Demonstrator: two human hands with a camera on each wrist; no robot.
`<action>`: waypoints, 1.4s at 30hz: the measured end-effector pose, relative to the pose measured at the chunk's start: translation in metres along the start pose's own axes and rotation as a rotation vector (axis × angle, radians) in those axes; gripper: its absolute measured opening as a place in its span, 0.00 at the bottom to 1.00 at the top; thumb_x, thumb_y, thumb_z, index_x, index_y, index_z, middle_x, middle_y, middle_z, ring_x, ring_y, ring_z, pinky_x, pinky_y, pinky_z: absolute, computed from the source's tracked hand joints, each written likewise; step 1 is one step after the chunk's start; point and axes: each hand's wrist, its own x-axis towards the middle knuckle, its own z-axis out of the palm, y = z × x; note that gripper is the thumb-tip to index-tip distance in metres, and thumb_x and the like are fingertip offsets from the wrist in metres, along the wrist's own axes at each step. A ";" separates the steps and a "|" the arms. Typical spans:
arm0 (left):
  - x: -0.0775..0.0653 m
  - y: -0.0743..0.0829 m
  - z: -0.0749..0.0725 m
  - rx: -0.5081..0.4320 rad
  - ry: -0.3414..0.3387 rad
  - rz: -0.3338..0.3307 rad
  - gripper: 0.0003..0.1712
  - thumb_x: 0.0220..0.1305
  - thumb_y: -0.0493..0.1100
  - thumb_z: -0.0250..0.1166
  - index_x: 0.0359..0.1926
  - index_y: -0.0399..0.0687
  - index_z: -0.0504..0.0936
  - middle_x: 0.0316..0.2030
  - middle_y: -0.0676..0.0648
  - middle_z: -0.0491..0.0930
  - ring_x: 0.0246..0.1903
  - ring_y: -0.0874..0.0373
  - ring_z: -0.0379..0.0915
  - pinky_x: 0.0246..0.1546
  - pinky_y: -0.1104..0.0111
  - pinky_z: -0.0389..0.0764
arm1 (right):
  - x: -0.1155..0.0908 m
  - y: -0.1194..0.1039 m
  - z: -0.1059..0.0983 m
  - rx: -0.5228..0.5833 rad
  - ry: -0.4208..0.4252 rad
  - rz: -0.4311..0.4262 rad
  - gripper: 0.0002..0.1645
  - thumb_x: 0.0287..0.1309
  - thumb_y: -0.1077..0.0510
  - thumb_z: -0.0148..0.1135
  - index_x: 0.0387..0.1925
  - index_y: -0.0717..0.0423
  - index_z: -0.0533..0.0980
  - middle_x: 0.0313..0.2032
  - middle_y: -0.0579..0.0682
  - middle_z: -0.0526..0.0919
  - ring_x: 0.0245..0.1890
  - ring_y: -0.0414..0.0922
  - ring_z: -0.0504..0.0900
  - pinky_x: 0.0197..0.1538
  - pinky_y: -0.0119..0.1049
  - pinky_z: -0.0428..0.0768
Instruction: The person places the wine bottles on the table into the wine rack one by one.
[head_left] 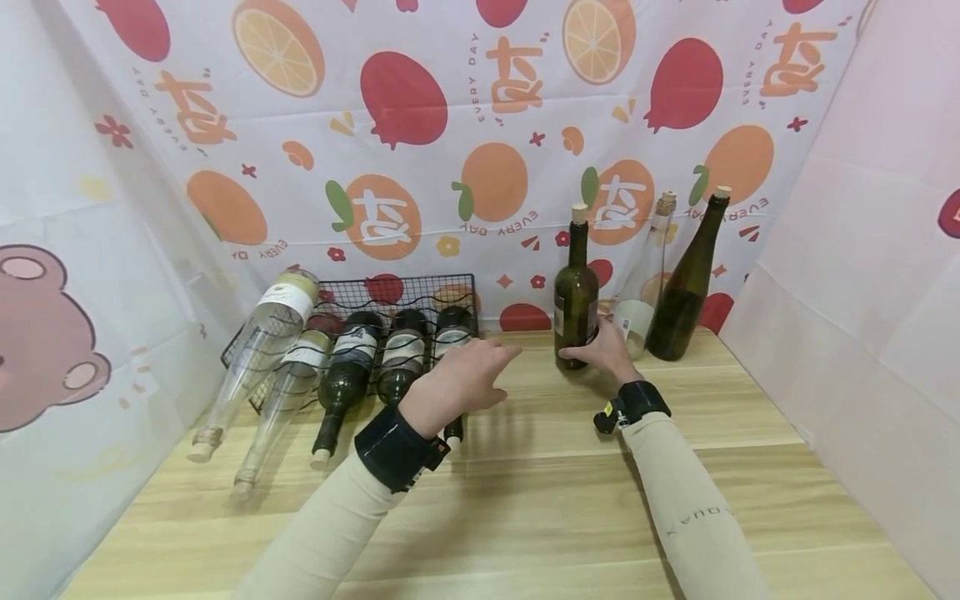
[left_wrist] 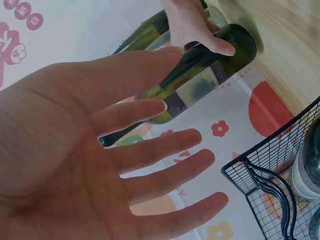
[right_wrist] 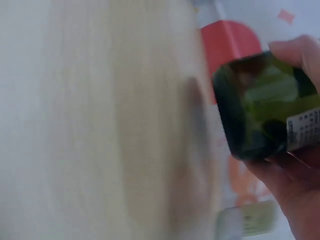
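My right hand [head_left: 607,354] grips the lower part of a green wine bottle [head_left: 576,292], with thumb and fingers around its sides. The bottle is upright and corked, and the right wrist view shows its dark base and a printed label near the hand. Whether the base touches the table I cannot tell. My left hand [head_left: 463,379] is in the air beside the right end of a black wire rack [head_left: 420,283]. Its fingers [left_wrist: 170,182] are spread and hold nothing. It partly hides the rack's rightmost bottle [head_left: 453,325].
Several corked bottles lie in the rack, necks toward me, including a clear bottle [head_left: 255,367] and a dark bottle [head_left: 347,375]. Right of my right hand stand another clear bottle [head_left: 648,275] and a tall green bottle [head_left: 686,292]. Printed cloth [head_left: 480,275] hangs behind the wooden table [head_left: 555,500].
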 end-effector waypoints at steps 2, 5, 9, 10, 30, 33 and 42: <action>-0.003 0.001 -0.001 -0.009 0.007 -0.003 0.39 0.66 0.45 0.73 0.75 0.50 0.70 0.65 0.39 0.77 0.60 0.41 0.77 0.52 0.50 0.84 | -0.003 -0.008 -0.004 -0.020 -0.029 -0.048 0.50 0.40 0.46 0.84 0.64 0.61 0.74 0.56 0.63 0.84 0.56 0.60 0.83 0.61 0.56 0.79; -0.009 0.001 -0.002 -0.029 0.049 -0.002 0.38 0.66 0.46 0.73 0.74 0.51 0.70 0.65 0.39 0.77 0.60 0.42 0.78 0.51 0.50 0.84 | -0.010 -0.020 -0.011 -0.045 -0.075 -0.100 0.49 0.39 0.45 0.85 0.64 0.56 0.74 0.56 0.60 0.85 0.56 0.58 0.83 0.59 0.56 0.80; -0.016 0.002 -0.003 -0.059 0.157 0.006 0.36 0.65 0.46 0.73 0.72 0.50 0.73 0.64 0.41 0.78 0.60 0.43 0.79 0.52 0.51 0.84 | -0.019 -0.037 -0.019 -0.058 -0.142 -0.149 0.46 0.37 0.46 0.85 0.60 0.53 0.77 0.52 0.56 0.86 0.51 0.55 0.84 0.56 0.54 0.81; -0.018 0.002 -0.003 -0.062 0.192 0.013 0.35 0.64 0.46 0.74 0.71 0.50 0.75 0.63 0.41 0.79 0.59 0.44 0.79 0.52 0.51 0.84 | -0.022 -0.042 -0.021 -0.065 -0.162 -0.162 0.45 0.36 0.46 0.86 0.59 0.53 0.77 0.51 0.55 0.87 0.50 0.54 0.84 0.54 0.53 0.81; -0.024 0.011 -0.023 0.405 0.451 0.095 0.32 0.52 0.57 0.82 0.56 0.54 0.83 0.50 0.45 0.83 0.51 0.46 0.78 0.54 0.49 0.78 | -0.057 -0.104 -0.042 -0.348 -0.415 -0.439 0.40 0.30 0.51 0.85 0.52 0.50 0.81 0.39 0.45 0.84 0.35 0.42 0.76 0.40 0.37 0.76; -0.024 0.006 -0.026 0.392 0.313 0.059 0.39 0.52 0.62 0.80 0.63 0.56 0.79 0.50 0.45 0.84 0.46 0.46 0.82 0.49 0.51 0.82 | -0.060 -0.109 -0.045 -0.384 -0.424 -0.452 0.39 0.30 0.53 0.85 0.51 0.52 0.80 0.39 0.45 0.84 0.36 0.43 0.77 0.41 0.38 0.77; -0.021 -0.004 -0.021 0.256 0.078 0.048 0.48 0.54 0.69 0.75 0.72 0.58 0.72 0.37 0.47 0.86 0.37 0.48 0.83 0.38 0.56 0.84 | -0.067 -0.114 -0.052 -0.392 -0.431 -0.462 0.44 0.31 0.57 0.88 0.57 0.54 0.80 0.47 0.50 0.87 0.44 0.47 0.82 0.50 0.45 0.82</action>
